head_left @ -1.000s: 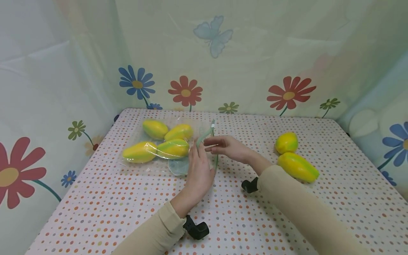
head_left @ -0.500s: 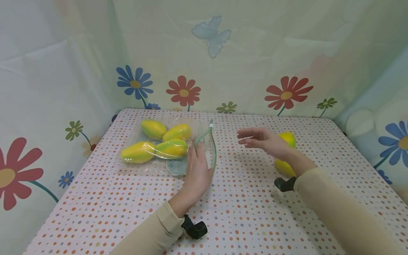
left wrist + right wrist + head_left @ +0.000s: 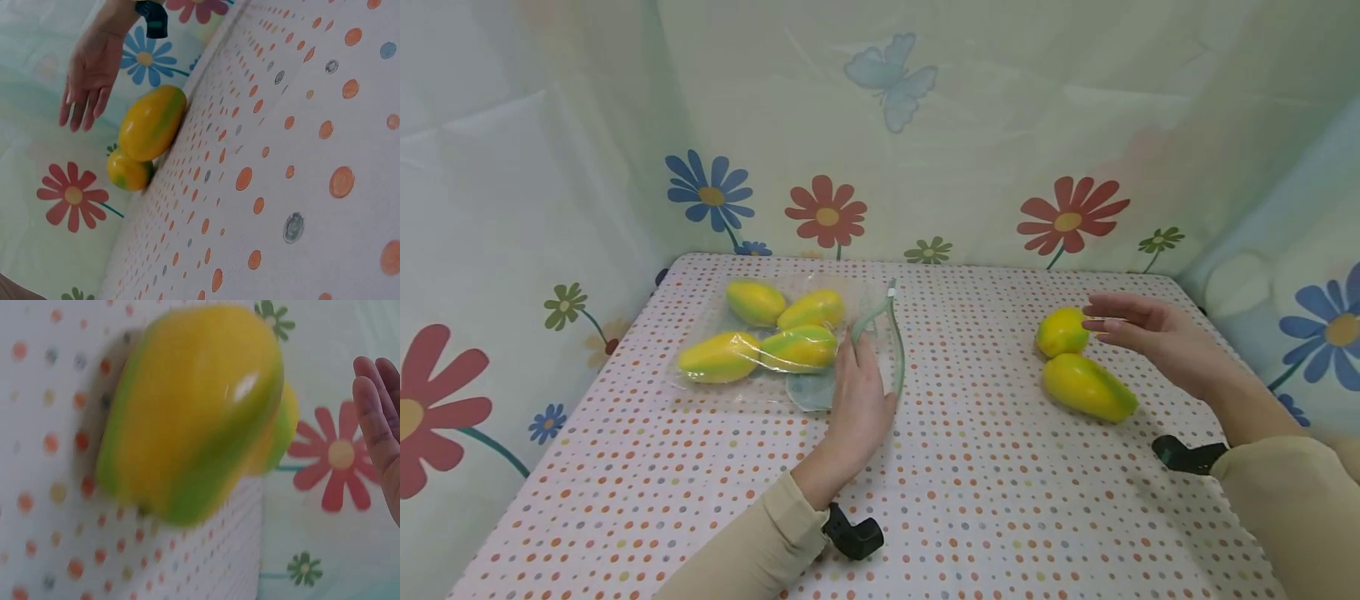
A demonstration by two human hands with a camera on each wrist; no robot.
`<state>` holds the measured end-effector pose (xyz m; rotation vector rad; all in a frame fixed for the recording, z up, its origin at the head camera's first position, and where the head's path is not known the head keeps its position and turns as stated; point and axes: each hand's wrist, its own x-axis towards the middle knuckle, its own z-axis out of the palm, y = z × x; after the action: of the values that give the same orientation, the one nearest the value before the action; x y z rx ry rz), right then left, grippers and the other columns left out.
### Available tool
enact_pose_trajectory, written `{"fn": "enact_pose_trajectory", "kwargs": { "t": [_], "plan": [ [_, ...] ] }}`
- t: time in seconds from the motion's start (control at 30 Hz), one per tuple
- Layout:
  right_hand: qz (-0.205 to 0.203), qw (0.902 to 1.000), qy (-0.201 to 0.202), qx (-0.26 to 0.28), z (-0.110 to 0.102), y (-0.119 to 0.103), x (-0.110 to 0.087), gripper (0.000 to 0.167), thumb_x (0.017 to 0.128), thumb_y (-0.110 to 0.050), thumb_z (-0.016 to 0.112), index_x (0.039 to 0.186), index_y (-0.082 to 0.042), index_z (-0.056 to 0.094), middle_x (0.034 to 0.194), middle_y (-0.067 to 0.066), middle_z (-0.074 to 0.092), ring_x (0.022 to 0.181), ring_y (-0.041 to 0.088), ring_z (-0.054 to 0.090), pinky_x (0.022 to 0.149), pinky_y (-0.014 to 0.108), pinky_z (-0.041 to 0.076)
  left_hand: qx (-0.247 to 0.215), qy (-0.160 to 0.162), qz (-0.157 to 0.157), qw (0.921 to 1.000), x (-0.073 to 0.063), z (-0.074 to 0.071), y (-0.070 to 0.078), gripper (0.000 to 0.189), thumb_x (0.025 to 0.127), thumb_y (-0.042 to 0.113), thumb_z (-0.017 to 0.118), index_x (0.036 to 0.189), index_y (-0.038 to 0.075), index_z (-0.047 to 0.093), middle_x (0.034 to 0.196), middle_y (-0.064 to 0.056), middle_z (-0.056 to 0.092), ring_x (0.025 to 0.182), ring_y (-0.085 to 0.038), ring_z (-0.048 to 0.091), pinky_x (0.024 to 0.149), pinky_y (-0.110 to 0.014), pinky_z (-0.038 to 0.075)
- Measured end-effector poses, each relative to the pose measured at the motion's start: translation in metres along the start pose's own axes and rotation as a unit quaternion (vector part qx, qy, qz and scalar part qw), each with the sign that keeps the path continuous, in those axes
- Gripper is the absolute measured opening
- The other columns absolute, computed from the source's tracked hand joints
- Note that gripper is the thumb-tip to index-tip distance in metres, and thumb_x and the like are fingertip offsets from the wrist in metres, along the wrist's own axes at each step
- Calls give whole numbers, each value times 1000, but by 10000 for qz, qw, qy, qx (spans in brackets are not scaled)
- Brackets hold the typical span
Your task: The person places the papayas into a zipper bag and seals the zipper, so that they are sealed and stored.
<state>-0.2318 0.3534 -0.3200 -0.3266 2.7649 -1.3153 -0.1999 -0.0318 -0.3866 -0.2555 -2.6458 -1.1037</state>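
My left hand [image 3: 859,404] rests on the mouth of a clear zip bag [image 3: 775,392], its straight fingers against the green-edged lip, which bends back. Inside the bag lie several yellow-green papayas [image 3: 718,357]. My right hand [image 3: 1165,342] hovers with extended fingers beside two loose papayas on the right, holding nothing. Its fingertips overlap the edge of the farther papaya [image 3: 1062,332] in the head view; the nearer, longer papaya [image 3: 1090,387] touches that one. In the right wrist view the nearer papaya [image 3: 194,419] looms large and blurred, and the right hand's fingers [image 3: 375,425] show at the edge.
A dotted cloth covers the table [image 3: 970,467]. Flower-printed curtains [image 3: 970,125] hang behind it and at both sides. A black wrist camera mount [image 3: 853,533] sits under the left wrist, another mount [image 3: 1183,457] under the right.
My right hand has left the bag's mouth and moved right, past the front of the loose papayas to their right side. The left hand has stayed on the bag.
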Motion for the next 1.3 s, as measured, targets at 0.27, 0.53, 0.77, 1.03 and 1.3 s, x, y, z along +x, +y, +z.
{"fn": "enact_pose_trajectory", "kwargs": {
  "t": [0.27,0.53,0.77,1.03,1.3],
  "plan": [
    [639,9979,34,-61,-12,48,-40,48,109,-27,49,155,-20,41,121,-41,53,104,-23,56,81,6,50,82,19,-11,10000,0,-2,1,90,80,-8,79,153,-8,26,161,-32,25,151,-43,28,122,-49,34],
    [1322,9894,-309,-510,7,68,-54,73,107,-40,49,160,1,21,148,9,55,97,-25,47,98,49,57,63,-3,-32,10000,-1,-2,2,89,80,-9,78,153,-10,26,162,-33,24,151,-43,28,122,-50,34],
    [1501,9846,-614,-656,16,66,-53,77,107,-43,49,160,3,19,159,38,27,124,29,57,100,65,51,95,34,-10,9999,0,-1,1,90,80,-7,79,153,-10,26,162,-33,24,150,-44,29,121,-50,35],
    [1526,9841,-620,-658,23,63,-52,80,105,-42,54,159,7,20,158,39,27,134,57,40,101,66,49,-36,18,28,10000,1,-3,1,92,80,-6,80,153,-11,24,163,-33,21,152,-44,26,121,-50,35],
    [1512,9843,-541,-734,25,62,-53,80,104,-42,56,158,8,23,156,38,33,131,51,47,95,52,57,-95,89,115,9998,1,-5,1,96,78,-7,82,154,-11,23,164,-32,19,152,-43,25,123,-50,32]
  ]
}}
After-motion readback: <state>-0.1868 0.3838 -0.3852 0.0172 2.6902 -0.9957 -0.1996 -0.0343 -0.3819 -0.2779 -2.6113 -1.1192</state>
